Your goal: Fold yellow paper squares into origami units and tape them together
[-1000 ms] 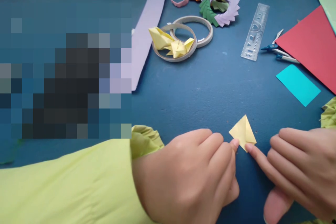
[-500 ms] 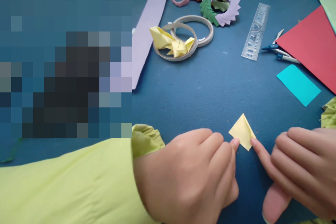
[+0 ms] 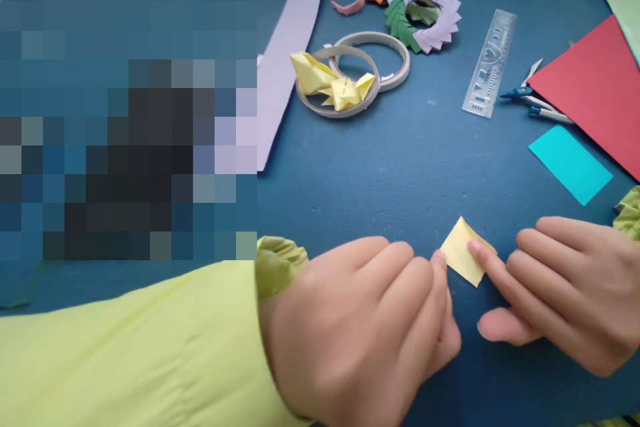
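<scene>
A small folded square of yellow paper (image 3: 459,255) lies turned cornerwise on the blue table, a fold along its upper right edge. My left hand (image 3: 357,320) is closed, its fingers curled under, and one fingertip holds the paper at its left corner. From the other side my right hand (image 3: 565,287) presses its index fingertip on the paper near the fold. Its thumb is spread apart and the other fingers are bent. The paper's right corner is partly hidden under that index finger.
Two tape rolls (image 3: 370,33) lie ahead, the nearer around yellow folded pieces (image 3: 345,92). Behind is a lilac and green paper ring (image 3: 446,25). To the right are a clear ruler (image 3: 490,63), a compass (image 3: 520,93), red paper (image 3: 595,87) and a turquoise sheet (image 3: 570,163). Pixelation covers the left.
My right index fingertip has moved from the paper's lower right edge up onto its face, and the right thumb has swung up and left. The left fingertip has shifted slightly up and left.
</scene>
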A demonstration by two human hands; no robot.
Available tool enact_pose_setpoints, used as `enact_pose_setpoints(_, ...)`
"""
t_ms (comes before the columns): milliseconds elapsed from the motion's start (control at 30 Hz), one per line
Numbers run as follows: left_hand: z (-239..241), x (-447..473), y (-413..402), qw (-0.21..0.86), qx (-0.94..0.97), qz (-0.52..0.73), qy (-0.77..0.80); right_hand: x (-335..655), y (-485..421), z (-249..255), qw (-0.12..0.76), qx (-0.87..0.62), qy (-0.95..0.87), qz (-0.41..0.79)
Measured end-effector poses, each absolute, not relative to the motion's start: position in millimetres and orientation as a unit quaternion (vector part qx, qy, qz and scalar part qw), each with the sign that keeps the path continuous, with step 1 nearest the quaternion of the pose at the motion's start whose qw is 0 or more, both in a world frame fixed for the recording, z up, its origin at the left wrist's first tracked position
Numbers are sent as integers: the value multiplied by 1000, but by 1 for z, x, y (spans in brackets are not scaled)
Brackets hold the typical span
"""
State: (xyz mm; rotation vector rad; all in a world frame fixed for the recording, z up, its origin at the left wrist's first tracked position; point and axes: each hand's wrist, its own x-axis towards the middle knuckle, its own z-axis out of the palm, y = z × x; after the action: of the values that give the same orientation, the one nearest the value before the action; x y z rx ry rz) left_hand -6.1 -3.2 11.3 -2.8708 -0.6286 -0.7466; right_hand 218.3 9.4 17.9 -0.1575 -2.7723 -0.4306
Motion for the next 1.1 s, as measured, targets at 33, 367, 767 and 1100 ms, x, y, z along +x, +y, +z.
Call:
enact_pose_setpoints(33,12,-7,-2,69,-944,-238,-220,218,9,18,165,-57,-973,-149)
enact_pose_setpoints(367,7,-2,6,45,-946,-215,-239,221,9,12,154,-66,-978,-127)
enact_pose_setpoints(767,6,-2,6,51,-938,-237,-249,220,9,13,166,-83,-975,-121)
enact_pose_setpoints(1100,4,1,-1,38,-928,-228,-293,219,9,13,160,-81,-977,-112)
